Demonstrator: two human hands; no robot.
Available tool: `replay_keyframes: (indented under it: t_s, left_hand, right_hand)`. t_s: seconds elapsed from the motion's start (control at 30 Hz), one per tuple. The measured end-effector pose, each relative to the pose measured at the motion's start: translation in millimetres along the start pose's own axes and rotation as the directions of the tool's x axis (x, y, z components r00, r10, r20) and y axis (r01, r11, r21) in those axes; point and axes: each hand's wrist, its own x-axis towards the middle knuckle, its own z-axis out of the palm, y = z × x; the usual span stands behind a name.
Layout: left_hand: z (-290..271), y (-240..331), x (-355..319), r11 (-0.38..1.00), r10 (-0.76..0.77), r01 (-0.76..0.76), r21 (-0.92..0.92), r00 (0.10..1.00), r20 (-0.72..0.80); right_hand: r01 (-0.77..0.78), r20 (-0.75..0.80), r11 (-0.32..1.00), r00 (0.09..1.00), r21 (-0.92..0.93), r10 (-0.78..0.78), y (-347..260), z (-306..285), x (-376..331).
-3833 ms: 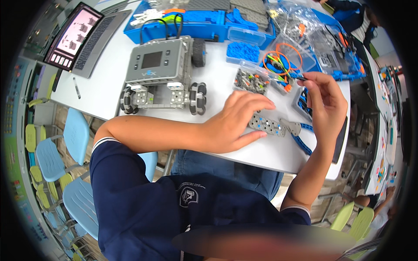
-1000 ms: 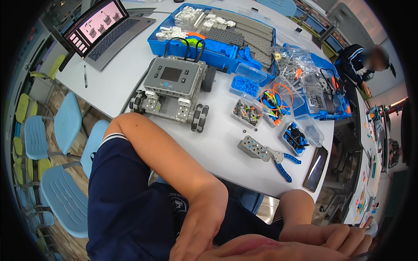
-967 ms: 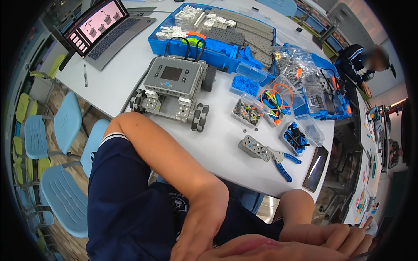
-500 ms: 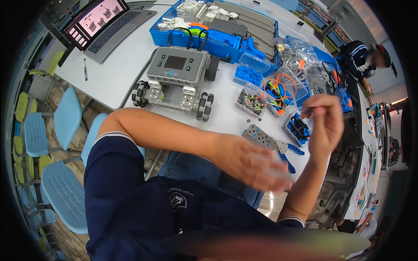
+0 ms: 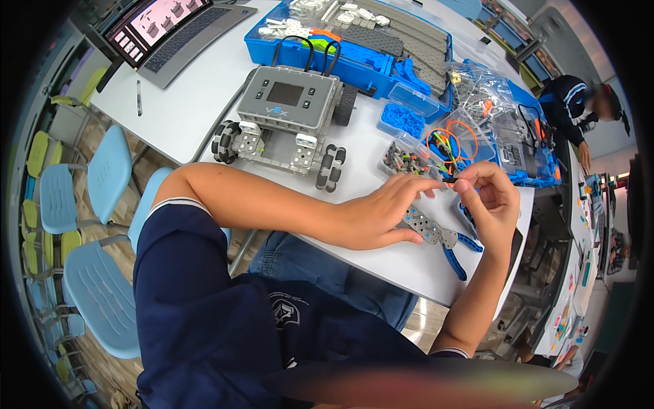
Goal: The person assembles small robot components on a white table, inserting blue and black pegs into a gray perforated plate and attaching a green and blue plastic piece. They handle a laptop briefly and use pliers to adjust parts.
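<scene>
My right hand (image 5: 494,204) pinches a small black piece (image 5: 449,180) between thumb and fingertips above the right part of the table. My left hand (image 5: 381,215) reaches in from the left, fingers stretched and thumb apart, its index fingertip at or against that piece. Below the hands lie a grey perforated part (image 5: 421,223) and blue-handled pliers (image 5: 454,264), touching or overlapping. A small box of dark and blue pieces (image 5: 465,217) is partly hidden behind my right hand. Just beyond my left hand is a clear box of small mixed pieces (image 5: 403,161).
A grey wheeled robot (image 5: 289,102) stands beyond my left forearm. Behind it is a blue parts bin (image 5: 262,51); a laptop (image 5: 180,48) and a pen (image 5: 139,99) lie at left. Box of blue pieces (image 5: 403,121), orange cable (image 5: 470,136) and bagged parts sit at right. Another person (image 5: 569,105) is far right.
My right hand has come down and left with the small black piece. My left hand has lifted from near the table's front edge toward it. The view has shifted slightly.
</scene>
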Motion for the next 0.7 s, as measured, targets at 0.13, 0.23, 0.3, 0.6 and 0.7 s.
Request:
replay_keyframes:
  t_s: [0.13,0.23,0.3,0.6,0.7]
  left_hand:
    - [-3,-4,2,0.998,-0.006,0.012,-0.067,0.995,0.102]
    - [-3,-7,4,0.991,0.014,-0.002,-0.132,0.996,0.092]
    - [-3,-8,5,0.993,0.007,0.007,-0.122,0.994,0.111]
    - [-7,-7,7,0.987,-0.061,0.082,-0.136,0.987,0.15]
    - [-7,-7,7,0.983,-0.094,0.118,-0.14,0.981,0.169]
  right_hand:
    - [-0.01,0.127,1.0,0.992,-0.027,0.013,-3,2,3]
    - [-0.052,0.168,0.998,0.984,-0.042,0.058,-2,2,2]
    - [-0.073,0.179,0.994,0.98,-0.078,0.086,-1,3,2]
    - [0.06,0.281,0.945,0.959,-0.322,0.035,-4,10,6]
    - [0.084,0.288,0.937,0.957,-0.34,0.019,-5,12,6]
